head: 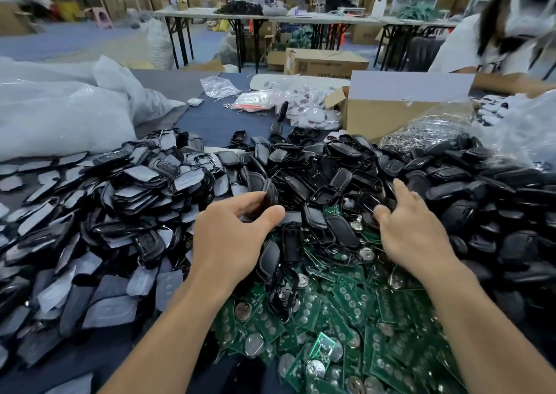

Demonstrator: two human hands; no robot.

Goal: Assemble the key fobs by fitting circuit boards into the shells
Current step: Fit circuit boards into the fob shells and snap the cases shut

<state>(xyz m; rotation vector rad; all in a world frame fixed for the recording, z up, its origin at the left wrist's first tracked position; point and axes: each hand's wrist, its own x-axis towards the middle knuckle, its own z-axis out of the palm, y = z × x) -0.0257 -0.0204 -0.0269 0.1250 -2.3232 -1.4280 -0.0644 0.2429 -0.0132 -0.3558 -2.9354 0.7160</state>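
Pinching one shell [270, 193], left hand [231, 237]; right hand [412, 231] in loose shells [331, 183], grip unclear; circuit boards [346, 318] at bench [210, 119] near edge apparently all unfitted.

The left hand [228, 240] and right hand [415, 234] are bare, the forearms [168, 327] too as far as they show; fingernails seem cut short, though blur hides detail.

Bulging white plastic sacks [60, 116] slump on the left of the dark surface [207, 119]. An open cardboard box [388, 116] stands at the back right, with a clear bag of metal rings [427, 131] (glinting) against it. Beyond are a person in white [460, 47] and folding tables [270, 17].
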